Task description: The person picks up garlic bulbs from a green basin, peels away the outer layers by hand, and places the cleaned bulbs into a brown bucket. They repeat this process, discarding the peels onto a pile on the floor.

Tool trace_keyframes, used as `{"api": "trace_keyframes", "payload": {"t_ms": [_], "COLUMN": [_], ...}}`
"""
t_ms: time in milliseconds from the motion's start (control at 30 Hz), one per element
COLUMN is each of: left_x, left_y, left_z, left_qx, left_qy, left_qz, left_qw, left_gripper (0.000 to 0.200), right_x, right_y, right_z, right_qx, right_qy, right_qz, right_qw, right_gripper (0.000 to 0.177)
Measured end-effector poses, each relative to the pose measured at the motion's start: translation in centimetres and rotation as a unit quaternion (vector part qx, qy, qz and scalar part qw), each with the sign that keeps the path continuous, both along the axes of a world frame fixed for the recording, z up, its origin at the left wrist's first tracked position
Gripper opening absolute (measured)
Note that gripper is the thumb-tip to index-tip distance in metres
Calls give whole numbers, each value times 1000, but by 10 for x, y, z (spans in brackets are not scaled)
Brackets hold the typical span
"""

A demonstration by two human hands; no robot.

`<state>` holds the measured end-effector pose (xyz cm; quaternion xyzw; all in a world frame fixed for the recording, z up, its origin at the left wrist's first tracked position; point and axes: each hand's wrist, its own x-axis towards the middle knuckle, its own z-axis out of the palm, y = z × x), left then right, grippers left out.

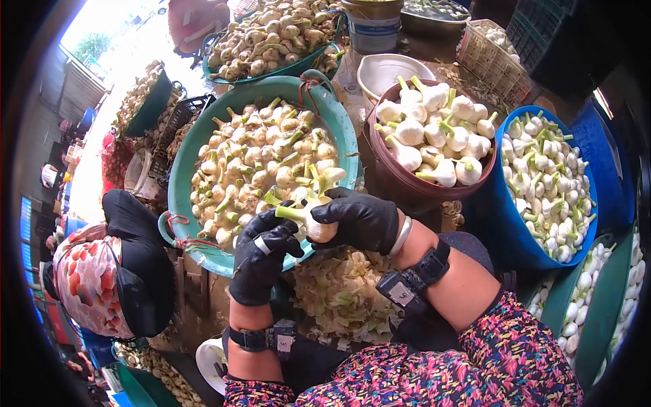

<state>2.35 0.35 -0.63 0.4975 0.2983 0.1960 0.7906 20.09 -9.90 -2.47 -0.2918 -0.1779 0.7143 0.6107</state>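
Observation:
Both my hands wear black gloves and meet over the near edge of a green tub (347, 129) of unpeeled garlic in murky water. A garlic bulb (320, 227) with a cut green stem and loosened outer leaves is between them. My right hand (359, 220) grips the bulb from the right, fingers curled round it. My left hand (261, 251), with a pale band on one finger, is closed beside the stem; whether it holds anything is hidden. Below my hands lies a heap of peeled skins (349, 295).
A maroon bucket (434, 193) of clean bulbs stands to the right, beside a blue tub (498, 203) of small bulbs. A person in a floral head covering (88, 278) sits at the left. Behind are another garlic-filled tub (291, 68), a white basin (390, 68) and a crate (491, 68).

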Motion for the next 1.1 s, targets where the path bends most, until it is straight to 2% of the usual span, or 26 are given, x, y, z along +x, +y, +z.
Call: {"api": "trace_keyframes", "payload": {"t_ms": [67,133,200,233,267,300,333,367,400,467,533,567,633,667,733,800,833,900,933,1000,1033,1067,1100], "left_x": [15,12,7,6,5,5,6,4,1,-10,-13,-16,-11,-7,-8,0,6,15,16,14,14,12,10], "left_y": [-18,-15,-9,-9,-10,-9,-6,0,7,23,24,29,24,20,19,9,5,0,0,-1,-6,-5,-3], "left_z": [11,5,2,6,8,9,9,6,2,-11,-11,-10,-13,-13,-17,-12,-16,-26,-26,-17,-11,-10,-11], "left_qx": [13,81,76,100,122,96,96,76,57,100,44,37,21,0,-12,-54,-57,166,164,23,48,50,9], "left_qy": [-73,-30,-11,8,27,20,20,-21,-63,-80,-120,-123,-124,-125,-117,-128,-127,-69,-70,-78,-84,-83,-78], "left_qz": [32,62,52,35,19,16,19,61,103,97,141,96,128,160,126,120,113,119,116,78,75,75,103], "left_qw": [997,994,996,994,992,995,995,995,991,987,982,987,984,979,985,983,984,977,977,994,992,992,992], "left_gripper": [36,35,34,33,32,29,29,27,25,24,27,33,36,39,42,42,42,45,45,40,35,35,33], "right_x": [-6,-7,-1,-2,-5,-10,-13,-7,-8,-20,-33,-32,-25,-20,-11,-9,-14,-23,-21,-17,-9,1,13], "right_y": [5,6,7,-1,0,3,7,3,-1,-8,-11,-9,-5,-8,-7,-6,-4,-2,-4,-6,-5,-4,-4], "right_z": [-6,-8,4,18,14,7,4,5,17,0,-17,-16,-13,-10,-1,6,5,4,6,15,12,14,12], "right_qx": [24,47,-22,-21,-23,48,122,138,202,238,123,126,54,31,9,-1,-6,15,12,78,84,31,2], "right_qy": [-16,-33,-3,-107,-106,-210,-308,-395,-562,-690,-730,-730,-714,-738,-739,-574,-574,-472,-473,-485,-549,-540,-634], "right_qz": [-4,-5,43,-40,-40,-142,-239,-220,-214,-33,268,266,469,390,184,-24,-29,-193,-195,-238,-297,-311,-224], "right_qw": [1000,998,999,993,993,966,913,881,773,682,616,616,516,550,648,818,818,860,859,838,777,782,741], "right_gripper": [35,32,28,16,16,14,13,25,25,24,28,28,35,40,39,32,32,21,21,17,11,11,12]}}
